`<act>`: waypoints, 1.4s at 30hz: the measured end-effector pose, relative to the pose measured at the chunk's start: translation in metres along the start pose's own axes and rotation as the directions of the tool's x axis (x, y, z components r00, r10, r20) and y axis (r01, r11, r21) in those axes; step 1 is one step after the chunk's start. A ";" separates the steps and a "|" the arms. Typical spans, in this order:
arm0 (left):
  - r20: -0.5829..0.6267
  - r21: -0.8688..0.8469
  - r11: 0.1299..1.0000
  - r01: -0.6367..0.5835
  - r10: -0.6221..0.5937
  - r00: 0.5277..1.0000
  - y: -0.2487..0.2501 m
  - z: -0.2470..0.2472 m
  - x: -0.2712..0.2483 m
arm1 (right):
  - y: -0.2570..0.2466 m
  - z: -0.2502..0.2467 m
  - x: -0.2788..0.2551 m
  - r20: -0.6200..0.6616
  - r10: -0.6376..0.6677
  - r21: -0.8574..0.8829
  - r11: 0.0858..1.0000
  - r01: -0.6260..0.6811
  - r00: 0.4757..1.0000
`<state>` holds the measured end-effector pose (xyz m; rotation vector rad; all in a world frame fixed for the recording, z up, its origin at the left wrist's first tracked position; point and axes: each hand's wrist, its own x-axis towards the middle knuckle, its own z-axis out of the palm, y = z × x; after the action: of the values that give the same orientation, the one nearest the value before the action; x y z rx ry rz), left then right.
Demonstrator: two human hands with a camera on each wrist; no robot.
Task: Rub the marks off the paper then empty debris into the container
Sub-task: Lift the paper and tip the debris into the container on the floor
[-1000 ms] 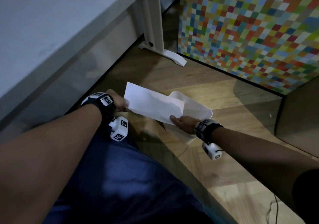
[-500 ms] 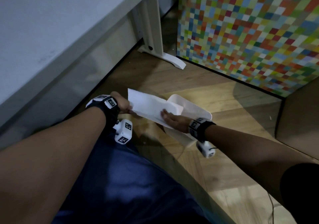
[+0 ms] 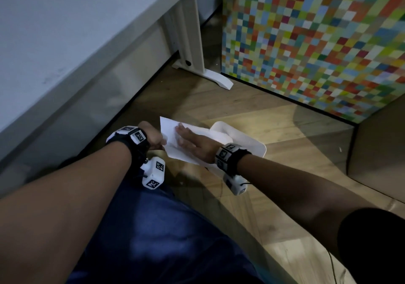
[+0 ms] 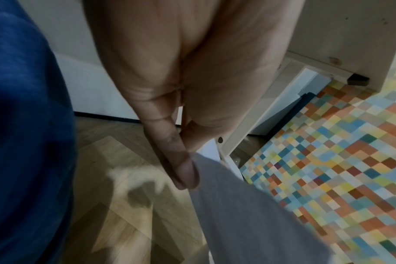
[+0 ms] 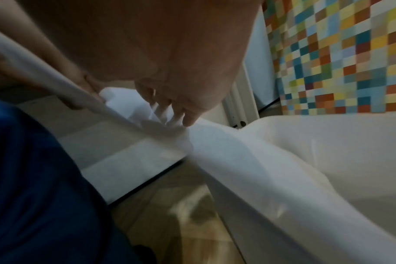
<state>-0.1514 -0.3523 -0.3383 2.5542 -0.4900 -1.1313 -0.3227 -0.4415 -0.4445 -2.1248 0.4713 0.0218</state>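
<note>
Two bare hands work low over a wooden floor (image 3: 274,130), beside a grey table (image 3: 65,32) and a colourful checkered panel (image 3: 317,43). A white container (image 3: 247,139) sits on the floor. The paper (image 3: 173,139) slopes down into it. The left hand (image 3: 153,138) has its grip pinched on the paper's edge; the right hand (image 3: 192,141) lies flat on the sheet, fingers straight.

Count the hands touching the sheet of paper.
2. The left hand pinches the paper at its left edge; the right hand lies flat on top, over the white container.
</note>
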 end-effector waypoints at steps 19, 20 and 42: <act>-0.030 0.070 0.997 -0.014 0.016 0.999 -0.008 -0.002 0.008 | -0.028 0.009 -0.027 0.092 0.072 0.174 0.981 -0.088 0.993; -0.038 0.073 0.997 -0.015 0.018 0.999 -0.009 -0.003 0.009 | -0.021 0.012 -0.030 0.095 0.083 0.185 0.978 -0.099 0.992; -0.075 0.091 0.996 -0.014 0.021 0.997 -0.008 -0.018 0.017 | 0.056 0.000 -0.082 0.308 0.165 -0.104 0.985 -0.139 0.937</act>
<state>-0.1262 -0.3500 -0.3412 2.6539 -0.5553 -1.0236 -0.4174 -0.4426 -0.4738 -2.1074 0.4471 0.4710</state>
